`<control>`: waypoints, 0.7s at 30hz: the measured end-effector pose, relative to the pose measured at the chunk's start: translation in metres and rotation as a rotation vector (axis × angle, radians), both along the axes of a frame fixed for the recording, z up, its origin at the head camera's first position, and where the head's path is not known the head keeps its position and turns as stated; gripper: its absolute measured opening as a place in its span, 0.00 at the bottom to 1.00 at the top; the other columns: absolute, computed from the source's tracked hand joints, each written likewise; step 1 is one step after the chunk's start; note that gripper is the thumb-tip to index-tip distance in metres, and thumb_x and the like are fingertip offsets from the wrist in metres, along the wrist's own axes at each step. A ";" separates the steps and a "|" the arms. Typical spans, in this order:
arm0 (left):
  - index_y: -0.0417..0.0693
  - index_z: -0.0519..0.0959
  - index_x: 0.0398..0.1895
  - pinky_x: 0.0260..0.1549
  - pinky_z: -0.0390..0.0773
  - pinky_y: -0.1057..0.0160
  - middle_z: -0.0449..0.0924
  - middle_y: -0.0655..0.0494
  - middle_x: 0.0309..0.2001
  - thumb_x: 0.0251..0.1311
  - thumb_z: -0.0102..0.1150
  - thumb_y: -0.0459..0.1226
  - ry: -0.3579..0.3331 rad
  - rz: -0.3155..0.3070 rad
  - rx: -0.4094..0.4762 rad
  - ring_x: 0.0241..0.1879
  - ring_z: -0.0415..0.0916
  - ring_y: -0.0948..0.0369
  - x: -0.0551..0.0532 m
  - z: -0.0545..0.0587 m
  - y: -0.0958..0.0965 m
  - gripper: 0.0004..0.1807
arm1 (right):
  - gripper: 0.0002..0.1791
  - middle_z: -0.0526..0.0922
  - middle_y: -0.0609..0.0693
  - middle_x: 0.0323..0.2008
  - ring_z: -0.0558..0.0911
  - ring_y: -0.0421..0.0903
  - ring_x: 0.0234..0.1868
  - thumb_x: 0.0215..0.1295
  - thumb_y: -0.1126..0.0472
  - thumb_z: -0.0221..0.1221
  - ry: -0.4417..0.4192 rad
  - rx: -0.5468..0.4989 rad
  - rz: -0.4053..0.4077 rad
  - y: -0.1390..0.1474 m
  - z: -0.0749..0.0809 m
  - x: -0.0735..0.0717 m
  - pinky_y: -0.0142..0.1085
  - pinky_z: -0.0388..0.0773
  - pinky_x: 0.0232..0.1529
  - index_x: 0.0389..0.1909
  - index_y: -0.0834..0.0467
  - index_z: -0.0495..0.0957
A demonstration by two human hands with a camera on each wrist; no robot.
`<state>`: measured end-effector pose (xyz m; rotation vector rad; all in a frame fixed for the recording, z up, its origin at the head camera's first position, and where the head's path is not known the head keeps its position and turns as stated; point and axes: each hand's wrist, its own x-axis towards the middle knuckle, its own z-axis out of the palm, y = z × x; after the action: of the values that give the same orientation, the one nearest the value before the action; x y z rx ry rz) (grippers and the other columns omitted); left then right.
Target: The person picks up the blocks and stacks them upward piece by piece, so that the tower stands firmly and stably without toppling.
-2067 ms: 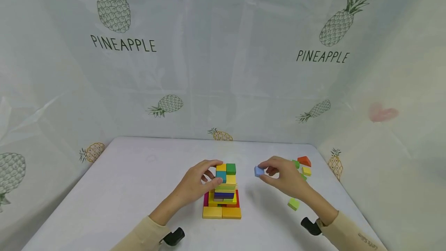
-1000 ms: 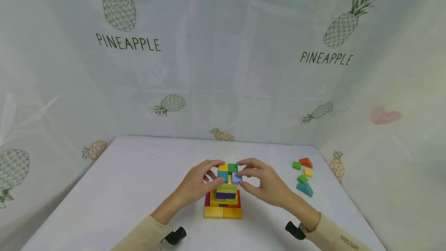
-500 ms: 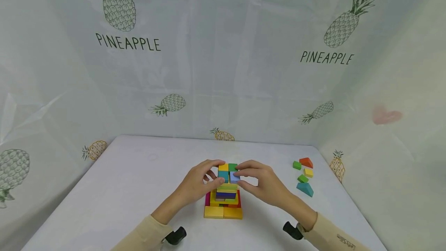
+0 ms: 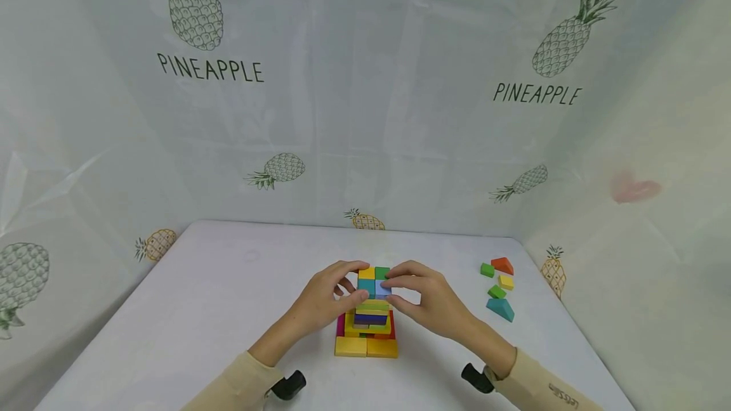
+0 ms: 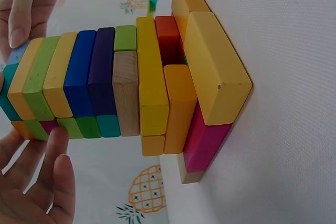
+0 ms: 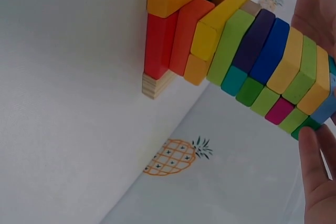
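A tower of wooden blocks (image 4: pixel 372 311) stands mid-table, with wide yellow blocks at its front base. Its top carries a yellow block (image 4: pixel 367 273), a green block (image 4: pixel 382 273), a teal block (image 4: pixel 366 287) and a light blue block (image 4: pixel 383 288). My left hand (image 4: pixel 321 292) holds the upper left side, thumb at the teal block and index finger at the yellow one. With thumb and index finger, my right hand (image 4: pixel 432 297) grips the light blue block beside the teal one; another finger reaches the green block. In the right wrist view, fingertips (image 6: pixel 308 136) touch the green block.
On the right of the white table (image 4: pixel 257 271) lie a red-orange wedge (image 4: pixel 502 265), a small green block (image 4: pixel 487 269), a yellow block (image 4: pixel 506 281), another green block (image 4: pixel 497 292) and a teal wedge (image 4: pixel 500 309). A pineapple-print cloth (image 4: pixel 365 113) hangs behind.
My right hand has brought the light blue block from the right onto the tower top, then shifted it left against the teal block. My left hand has stayed at the tower.
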<state>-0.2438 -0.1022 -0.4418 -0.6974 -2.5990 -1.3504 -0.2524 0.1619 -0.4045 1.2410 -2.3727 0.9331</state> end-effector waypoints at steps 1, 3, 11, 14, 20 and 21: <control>0.60 0.75 0.74 0.49 0.83 0.64 0.79 0.64 0.65 0.70 0.65 0.55 0.000 0.000 0.000 0.46 0.79 0.67 0.000 0.000 0.000 0.32 | 0.15 0.85 0.47 0.52 0.85 0.45 0.54 0.62 0.65 0.76 0.004 0.000 0.000 0.000 0.000 0.000 0.34 0.86 0.52 0.49 0.53 0.90; 0.61 0.75 0.74 0.49 0.83 0.64 0.79 0.64 0.64 0.70 0.65 0.55 0.000 0.000 0.002 0.46 0.79 0.67 -0.001 -0.001 0.000 0.32 | 0.15 0.86 0.47 0.52 0.85 0.45 0.54 0.62 0.65 0.76 0.010 0.000 0.001 0.000 -0.001 -0.001 0.34 0.86 0.52 0.49 0.53 0.90; 0.65 0.75 0.74 0.48 0.83 0.64 0.79 0.65 0.64 0.70 0.66 0.55 0.004 0.005 0.004 0.46 0.79 0.68 -0.001 -0.002 0.000 0.30 | 0.15 0.85 0.46 0.51 0.85 0.44 0.54 0.62 0.66 0.76 0.006 -0.001 0.008 0.000 -0.002 -0.002 0.34 0.86 0.52 0.49 0.53 0.90; 0.66 0.75 0.73 0.49 0.83 0.64 0.79 0.64 0.65 0.70 0.66 0.55 0.005 0.006 0.002 0.46 0.79 0.68 -0.001 -0.002 0.000 0.30 | 0.15 0.85 0.46 0.52 0.85 0.45 0.54 0.62 0.66 0.76 0.010 -0.002 0.015 0.001 -0.002 -0.002 0.34 0.86 0.52 0.49 0.53 0.90; 0.62 0.75 0.74 0.49 0.83 0.64 0.78 0.63 0.66 0.70 0.65 0.55 0.005 -0.003 0.005 0.46 0.79 0.68 0.000 0.000 0.000 0.31 | 0.16 0.85 0.45 0.53 0.85 0.43 0.53 0.62 0.65 0.76 0.021 -0.005 0.018 0.004 0.000 -0.002 0.35 0.87 0.51 0.51 0.53 0.89; 0.62 0.75 0.74 0.49 0.83 0.64 0.78 0.63 0.66 0.70 0.66 0.55 0.003 -0.004 0.007 0.46 0.79 0.67 0.000 0.000 0.000 0.31 | 0.17 0.85 0.44 0.53 0.85 0.43 0.53 0.62 0.65 0.76 0.028 -0.005 0.010 0.006 0.001 -0.003 0.35 0.87 0.50 0.52 0.53 0.88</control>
<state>-0.2438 -0.1018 -0.4415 -0.7029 -2.5908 -1.3573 -0.2553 0.1679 -0.4036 1.2567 -2.3432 0.9186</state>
